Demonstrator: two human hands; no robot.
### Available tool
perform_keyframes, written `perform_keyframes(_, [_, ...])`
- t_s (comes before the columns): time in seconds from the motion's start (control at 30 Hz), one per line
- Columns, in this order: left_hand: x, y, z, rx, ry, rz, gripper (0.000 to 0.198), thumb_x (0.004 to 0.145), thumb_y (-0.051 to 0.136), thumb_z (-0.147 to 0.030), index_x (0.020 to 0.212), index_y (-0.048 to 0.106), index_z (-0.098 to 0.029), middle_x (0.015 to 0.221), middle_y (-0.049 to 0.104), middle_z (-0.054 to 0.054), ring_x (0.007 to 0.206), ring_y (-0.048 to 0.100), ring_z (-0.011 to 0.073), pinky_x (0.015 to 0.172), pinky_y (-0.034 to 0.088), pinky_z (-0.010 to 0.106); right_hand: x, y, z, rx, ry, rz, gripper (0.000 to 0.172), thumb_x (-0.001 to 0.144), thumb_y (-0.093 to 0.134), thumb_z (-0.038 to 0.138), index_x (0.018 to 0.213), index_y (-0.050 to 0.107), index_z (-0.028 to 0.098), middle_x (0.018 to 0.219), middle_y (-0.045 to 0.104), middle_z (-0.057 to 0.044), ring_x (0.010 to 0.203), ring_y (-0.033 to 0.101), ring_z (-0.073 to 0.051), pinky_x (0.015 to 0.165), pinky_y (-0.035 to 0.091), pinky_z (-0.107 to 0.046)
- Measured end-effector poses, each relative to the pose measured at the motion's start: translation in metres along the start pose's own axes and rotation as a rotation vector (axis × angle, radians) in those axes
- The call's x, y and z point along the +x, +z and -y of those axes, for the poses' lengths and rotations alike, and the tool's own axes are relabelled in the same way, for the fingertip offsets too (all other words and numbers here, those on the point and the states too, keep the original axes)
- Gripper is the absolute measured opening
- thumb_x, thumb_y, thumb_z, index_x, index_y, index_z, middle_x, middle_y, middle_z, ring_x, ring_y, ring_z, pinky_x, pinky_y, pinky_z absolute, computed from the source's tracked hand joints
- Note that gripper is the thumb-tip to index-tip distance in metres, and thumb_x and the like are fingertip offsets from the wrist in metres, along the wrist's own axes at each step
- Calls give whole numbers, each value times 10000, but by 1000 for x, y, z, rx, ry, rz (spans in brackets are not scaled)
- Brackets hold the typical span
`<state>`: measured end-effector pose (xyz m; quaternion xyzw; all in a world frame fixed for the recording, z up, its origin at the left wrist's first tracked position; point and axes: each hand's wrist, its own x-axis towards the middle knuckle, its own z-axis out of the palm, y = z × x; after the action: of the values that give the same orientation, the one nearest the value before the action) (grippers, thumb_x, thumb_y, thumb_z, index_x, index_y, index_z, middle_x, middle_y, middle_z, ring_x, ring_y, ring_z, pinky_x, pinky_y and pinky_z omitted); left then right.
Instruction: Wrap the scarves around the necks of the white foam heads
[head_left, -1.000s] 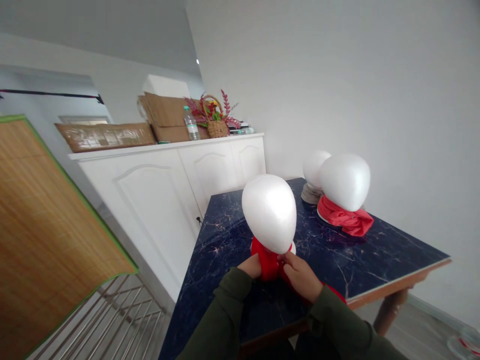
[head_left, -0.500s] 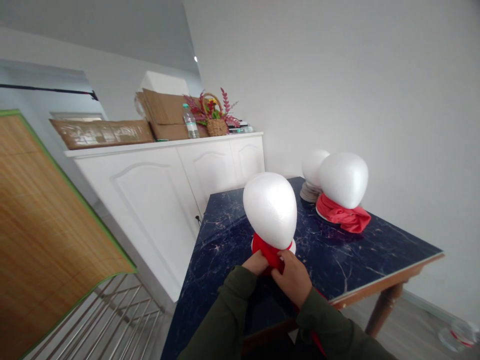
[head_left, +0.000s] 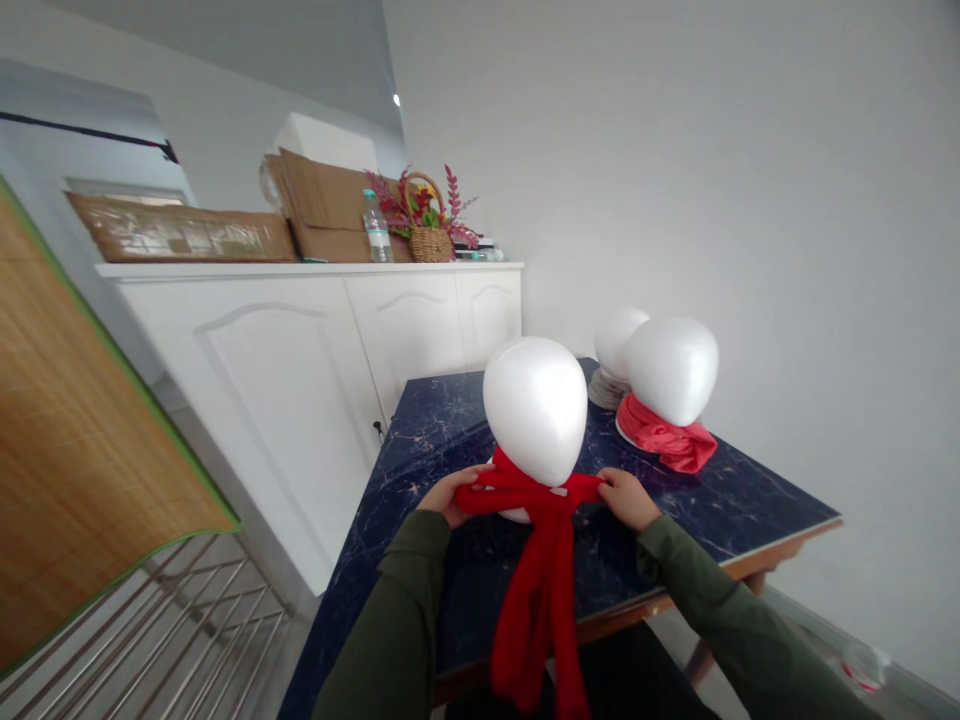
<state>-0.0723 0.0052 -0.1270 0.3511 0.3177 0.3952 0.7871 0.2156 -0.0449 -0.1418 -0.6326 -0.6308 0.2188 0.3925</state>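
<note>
A white foam mannequin head (head_left: 535,408) stands on the dark blue marbled table (head_left: 442,425). Around its neck goes a red scarf (head_left: 551,570), knotted or crossed in front, its two ends hanging down past the table's front edge. On the left side, my left hand (head_left: 448,496) is closed on a looped part of the scarf. My right hand (head_left: 628,498) pinches another part of it, pulled out to the right. Both hands are at neck height, spread to either side of the head.
Two more foam heads stand at the back right; the nearer head (head_left: 673,370) has a coral-red scarf (head_left: 667,437) at its base, the farther head (head_left: 619,340) a grey cloth (head_left: 606,390). A white cabinet (head_left: 277,350) carries boxes, a bottle (head_left: 377,230) and a flower basket (head_left: 430,243). A metal rack (head_left: 202,610) stands left.
My hands were together at the neck front; now they are apart, drawing parts of the scarf sideways. The scarf's ends now hang in view in front. The view has shifted slightly.
</note>
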Motion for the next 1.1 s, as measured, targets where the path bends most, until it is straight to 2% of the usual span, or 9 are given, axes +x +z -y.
perform_keyframes(0.2, [8,-14,-1,-31,210,-53,409,590,537,-16,983,546,-127,822,650,73,703,613,173,673,486,301,15,34,-6,88,6,53,156,559,300,99,553,432,181,521,471,25,514,447,-105,482,315,-194])
perform_keyframes(0.3, [16,-13,4,87,251,-157,423,578,535,-14,982,521,-137,787,633,50,632,596,132,616,484,261,17,46,-6,135,8,62,139,600,282,124,584,406,183,520,453,27,492,434,-99,461,321,-189])
perform_keyframes(0.4, [24,-12,7,254,303,-328,404,590,513,-46,982,496,-142,695,600,13,495,538,88,499,453,216,18,48,-6,137,-14,68,124,666,313,201,587,407,182,531,448,29,509,428,-99,472,323,-192])
perform_keyframes(0.5, [31,-13,10,352,322,-403,391,603,503,-87,990,491,-146,615,569,-15,430,498,83,451,428,214,20,46,-3,72,-47,43,144,668,411,283,570,431,179,539,445,29,541,425,-107,512,317,-207])
perform_keyframes(0.6, [35,-16,12,485,376,-470,354,589,522,-115,942,534,-141,624,584,-6,485,530,109,541,459,255,25,49,0,-11,-71,-27,138,627,470,268,535,421,178,588,454,6,608,432,-127,585,323,-235])
perform_keyframes(0.7, [36,-17,11,655,453,-520,295,545,557,-118,834,604,-148,743,625,17,700,576,156,758,441,290,31,54,2,-115,-59,-108,87,607,489,247,583,449,173,680,497,-35,732,464,-174,684,343,-279])
perform_keyframes(0.8, [36,-14,11,787,490,-487,284,549,546,-131,814,641,-169,846,644,18,875,553,190,897,363,309,35,59,1,-121,-17,-128,236,626,490,238,847,513,159,853,558,-80,884,486,-222,792,344,-337])
perform_keyframes(0.9, [35,-9,12,900,469,-374,254,601,515,-172,816,650,-162,826,658,22,847,565,202,885,376,338,38,60,-2,90,14,-71,400,667,465,208,1067,447,196,980,572,-64,929,511,-197,822,363,-330])
perform_keyframes(1.1, [34,13,25,917,413,-105,344,691,526,-308,969,604,-121,945,649,59,898,571,212,872,403,347,30,41,-12,748,150,-222,451,678,506,262,1119,435,203,953,610,-54,784,580,-166,655,463,-277])
